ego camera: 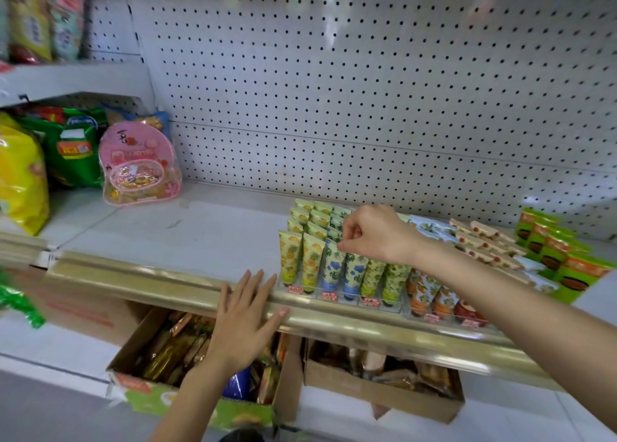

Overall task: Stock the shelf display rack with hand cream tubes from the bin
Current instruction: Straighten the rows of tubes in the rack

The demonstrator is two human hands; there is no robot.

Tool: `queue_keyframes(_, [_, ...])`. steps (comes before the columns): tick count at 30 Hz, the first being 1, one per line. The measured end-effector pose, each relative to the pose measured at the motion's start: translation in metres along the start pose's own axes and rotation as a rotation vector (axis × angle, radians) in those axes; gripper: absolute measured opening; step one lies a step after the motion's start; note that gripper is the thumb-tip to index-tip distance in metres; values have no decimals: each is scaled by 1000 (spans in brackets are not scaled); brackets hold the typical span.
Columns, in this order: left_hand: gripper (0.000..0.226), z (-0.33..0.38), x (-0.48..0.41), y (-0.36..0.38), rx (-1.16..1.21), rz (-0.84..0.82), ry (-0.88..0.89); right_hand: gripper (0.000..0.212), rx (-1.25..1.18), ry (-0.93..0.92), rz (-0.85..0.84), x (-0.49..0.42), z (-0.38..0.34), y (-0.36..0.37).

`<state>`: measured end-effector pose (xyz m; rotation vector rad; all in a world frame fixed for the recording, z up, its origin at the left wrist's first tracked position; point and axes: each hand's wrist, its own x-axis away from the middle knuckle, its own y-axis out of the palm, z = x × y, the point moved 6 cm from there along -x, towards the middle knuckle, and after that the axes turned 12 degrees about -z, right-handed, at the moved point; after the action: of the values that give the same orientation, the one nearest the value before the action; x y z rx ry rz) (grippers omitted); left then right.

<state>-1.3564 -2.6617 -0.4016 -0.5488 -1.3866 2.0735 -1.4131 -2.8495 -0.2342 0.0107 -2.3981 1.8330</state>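
A clear display rack [367, 303] stands on the shelf's front right and holds rows of upright hand cream tubes: yellow-patterned ones [289, 258] at the left, blue-flowered ones [334, 268], green ones [394, 281] and orange ones [424, 294] to the right. My right hand [374, 234] hovers over the rack and pinches the top of a blue-flowered tube in the front row. My left hand [247, 311] lies flat with straight fingers on the gold shelf edge [133, 274], left of the rack. A cardboard bin [140, 351] of packets sits on the shelf below.
A second cardboard box [384, 395] sits below at right. Green packs [561, 258] and flat tan packs [484, 241] lie right of the rack. A pink pouch [140, 164] and snack bags [20, 181] stand at the left. White pegboard [367, 91] backs the shelf.
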Motion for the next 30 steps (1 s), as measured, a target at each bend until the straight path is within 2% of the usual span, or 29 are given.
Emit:
queue_keyframes(6, [85,-2,-1,3,-16,-37,-21,15,6,1,0,-2,-1,0])
queue_keyframes(11, [97,-6,-7,5,-9,-100,-14,15,-31,-28,31,3,2,-24])
queue_keyframes(14, [104,-8,-8,6,12,-123,-1,16,2,-25,-10,7,9,-34])
queue_keyframes(18, [109,-9,-9,6,14,-115,14,13,62,-4,-70,11,15,-24])
queue_keyframes(30, [117,-8,-10,6,-19,-122,1,16,92,57,-54,2,18,-5])
